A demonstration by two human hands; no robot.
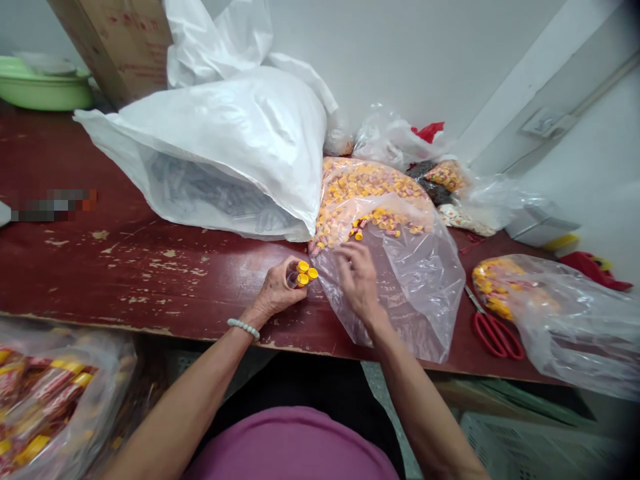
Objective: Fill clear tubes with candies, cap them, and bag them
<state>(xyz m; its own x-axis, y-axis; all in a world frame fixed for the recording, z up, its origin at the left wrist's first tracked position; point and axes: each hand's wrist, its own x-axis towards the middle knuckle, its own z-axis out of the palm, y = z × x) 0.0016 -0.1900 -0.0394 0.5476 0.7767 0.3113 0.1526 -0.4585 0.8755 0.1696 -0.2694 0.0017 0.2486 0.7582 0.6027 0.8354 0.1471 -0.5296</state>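
My left hand point(281, 285) is closed around several clear tubes, whose yellow caps point(303, 280) face up and right. A beaded bracelet point(243, 327) circles that wrist. My right hand point(359, 277), blurred at the fingers, hovers at the mouth of a clear plastic bag point(425, 293) filled with small yellow and pink caps point(370, 183). Whether its fingers hold something is too smeared to tell. Behind my left hand lies a big white sack point(240, 140), its opening toward me, with clear tubes point(215, 200) inside.
Red-handled scissors point(497, 333) lie right of the bag, beside another bag of yellow pieces point(500, 287). A green basin point(45, 87) and a cardboard box point(125, 47) stand back left. Below the table's front edge point(150, 328), a bag of filled tubes point(45, 393) sits at left.
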